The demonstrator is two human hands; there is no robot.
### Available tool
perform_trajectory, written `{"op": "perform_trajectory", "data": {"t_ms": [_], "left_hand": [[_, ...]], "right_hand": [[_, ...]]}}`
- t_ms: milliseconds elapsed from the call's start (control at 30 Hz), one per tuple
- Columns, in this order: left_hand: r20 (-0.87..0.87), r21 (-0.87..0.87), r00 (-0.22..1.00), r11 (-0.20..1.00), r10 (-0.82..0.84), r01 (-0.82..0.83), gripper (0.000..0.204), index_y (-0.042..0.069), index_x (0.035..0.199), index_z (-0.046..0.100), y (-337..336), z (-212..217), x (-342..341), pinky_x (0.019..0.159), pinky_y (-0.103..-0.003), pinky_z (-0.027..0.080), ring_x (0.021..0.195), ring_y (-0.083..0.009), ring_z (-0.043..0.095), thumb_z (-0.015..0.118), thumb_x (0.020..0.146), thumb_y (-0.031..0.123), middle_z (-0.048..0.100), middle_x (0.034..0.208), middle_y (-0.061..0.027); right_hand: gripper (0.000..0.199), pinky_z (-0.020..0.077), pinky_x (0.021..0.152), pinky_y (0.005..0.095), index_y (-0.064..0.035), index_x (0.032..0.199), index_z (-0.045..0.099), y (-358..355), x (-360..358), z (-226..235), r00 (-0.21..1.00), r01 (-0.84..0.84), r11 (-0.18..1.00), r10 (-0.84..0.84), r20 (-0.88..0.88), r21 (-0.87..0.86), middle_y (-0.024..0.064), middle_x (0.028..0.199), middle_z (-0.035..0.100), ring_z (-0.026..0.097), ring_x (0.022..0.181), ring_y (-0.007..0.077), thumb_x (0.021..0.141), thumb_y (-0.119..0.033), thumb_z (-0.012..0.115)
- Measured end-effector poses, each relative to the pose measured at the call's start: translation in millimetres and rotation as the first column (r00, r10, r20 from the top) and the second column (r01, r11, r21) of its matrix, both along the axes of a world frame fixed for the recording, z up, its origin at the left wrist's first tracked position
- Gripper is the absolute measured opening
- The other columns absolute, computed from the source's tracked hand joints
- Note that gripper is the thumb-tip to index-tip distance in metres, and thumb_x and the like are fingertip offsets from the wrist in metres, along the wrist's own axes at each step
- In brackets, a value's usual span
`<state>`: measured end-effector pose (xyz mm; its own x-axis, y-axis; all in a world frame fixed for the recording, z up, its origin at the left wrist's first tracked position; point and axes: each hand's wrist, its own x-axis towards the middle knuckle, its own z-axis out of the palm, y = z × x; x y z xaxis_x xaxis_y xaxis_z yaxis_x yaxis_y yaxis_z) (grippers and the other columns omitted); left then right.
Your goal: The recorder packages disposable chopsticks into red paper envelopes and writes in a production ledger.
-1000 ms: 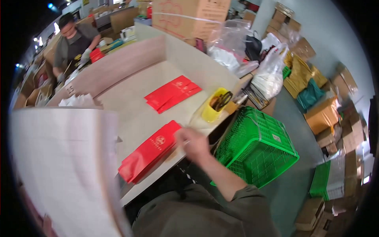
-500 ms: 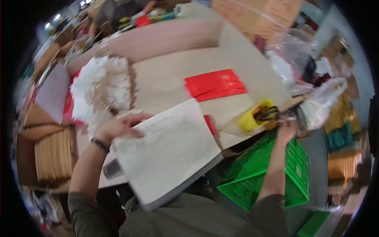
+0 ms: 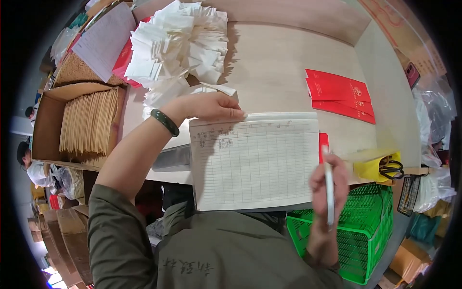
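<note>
Ruled form sheet (image 3: 255, 164) pinned flat, pen (image 3: 329, 192) poised

Left hand (image 3: 211, 107) presses its top edge, fingers flat; right hand (image 3: 327, 183) grips the pen (writing probably next, needing steady paper).

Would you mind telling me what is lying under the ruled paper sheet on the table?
A red packet pokes out at the ruled sheet's right edge, and a grey flat item at its left. Whatever lies beneath the middle is covered.

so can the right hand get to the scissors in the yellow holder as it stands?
Probably yes. The right hand is beside the yellow holder, with the scissors handles up and nothing between them. But it already grips a white pen, so its fingers are not free.
</note>
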<state>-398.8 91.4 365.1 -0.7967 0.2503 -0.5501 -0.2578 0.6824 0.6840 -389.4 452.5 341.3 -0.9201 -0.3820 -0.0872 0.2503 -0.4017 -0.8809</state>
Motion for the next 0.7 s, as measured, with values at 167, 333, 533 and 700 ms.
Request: {"op": "perform_trajectory", "data": {"t_ms": [167, 333, 533, 700], "left_hand": [[-0.066, 0.188, 0.961, 0.949, 0.269, -0.253, 0.040, 0.004, 0.113, 0.068, -6.8, -0.9, 5.9, 0.081, -0.030, 0.050, 0.087, -0.0117, 0.061, 0.056, 0.100, 0.040, 0.069, 0.098, -0.0039], [-0.322, -0.020, 0.929, 0.980, 0.182, -0.199, 0.031, 0.001, 0.112, 0.066, 19.8, 4.6, -39.2, 0.077, -0.032, 0.052, 0.085, -0.0179, 0.065, 0.062, 0.097, 0.029, 0.070, 0.094, -0.0086], [-0.623, -0.267, 0.770, 0.963, -0.138, -0.044, 0.043, 0.002, 0.112, 0.064, 75.6, -55.4, -139.5, 0.084, -0.042, 0.053, 0.096, -0.0331, 0.066, 0.068, 0.089, 0.038, 0.069, 0.100, -0.0185], [-0.624, -0.236, 0.781, 0.951, 0.009, -0.199, 0.050, 0.005, 0.107, 0.065, 131.9, -66.1, -206.5, 0.087, -0.047, 0.053, 0.101, -0.0386, 0.066, 0.078, 0.078, 0.043, 0.068, 0.104, -0.0220]], "right_hand": [[0.039, 0.0485, 0.076, 0.0365, -0.0011, 0.125, 0.051, -42.6, -8.8, -8.0, 0.974, -0.160, 0.925, 0.205, 0.097, -0.345, 0.0145, 0.092, 0.068, 0.061, 0.083, 0.0224, 0.087, 0.000, 0.056], [0.022, 0.0527, 0.075, 0.0286, -0.0050, 0.106, 0.054, -63.1, -19.0, -4.7, 0.940, -0.153, 0.938, 0.235, -0.249, 0.311, 0.0096, 0.092, 0.068, 0.062, 0.080, 0.0156, 0.091, -0.012, 0.068], [0.024, 0.0521, 0.070, 0.0310, -0.0070, 0.101, 0.063, -69.8, -14.7, -25.0, 0.778, -0.161, 0.821, 0.447, -0.441, 0.548, 0.0075, 0.089, 0.067, 0.065, 0.078, 0.0209, 0.089, -0.025, 0.074], [0.036, 0.0547, 0.076, 0.0341, -0.0059, 0.105, 0.062, -62.6, -17.7, -28.2, 0.726, -0.094, 0.805, 0.458, -0.513, 0.586, 0.0105, 0.095, 0.071, 0.069, 0.087, 0.0252, 0.089, -0.036, 0.073]]}}
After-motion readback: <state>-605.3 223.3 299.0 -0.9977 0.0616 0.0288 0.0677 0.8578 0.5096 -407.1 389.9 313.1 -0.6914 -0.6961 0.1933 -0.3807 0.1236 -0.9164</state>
